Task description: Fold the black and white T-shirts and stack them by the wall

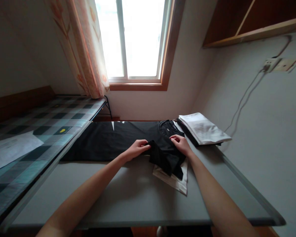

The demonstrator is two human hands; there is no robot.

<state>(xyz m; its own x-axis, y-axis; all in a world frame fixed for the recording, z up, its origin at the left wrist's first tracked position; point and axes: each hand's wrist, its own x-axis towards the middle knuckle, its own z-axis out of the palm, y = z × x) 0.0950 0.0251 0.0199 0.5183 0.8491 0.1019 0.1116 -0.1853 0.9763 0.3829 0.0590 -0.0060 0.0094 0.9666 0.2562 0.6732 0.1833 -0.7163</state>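
Note:
A black T-shirt (123,135) lies lengthwise across the grey table (128,197), its round collar toward the right end. My left hand (138,148) pinches a fold of the shirt's near edge, lifting it a little. My right hand (181,144) rests over the shirt just below the collar, thumb and fingers together on the black cloth. Between the hands, a bunched part, apparently the sleeve, hangs toward me. Under it a cream-white cloth (180,187) sticks out at the near side; how far it runs beneath the shirt is hidden.
Folded white cloth (202,128) lies on folded black cloth at the table's back right, by the wall. On the left stands a bed with a checked cover (51,131) and a paper sheet (14,148). A power cord (244,92) hangs down the right wall.

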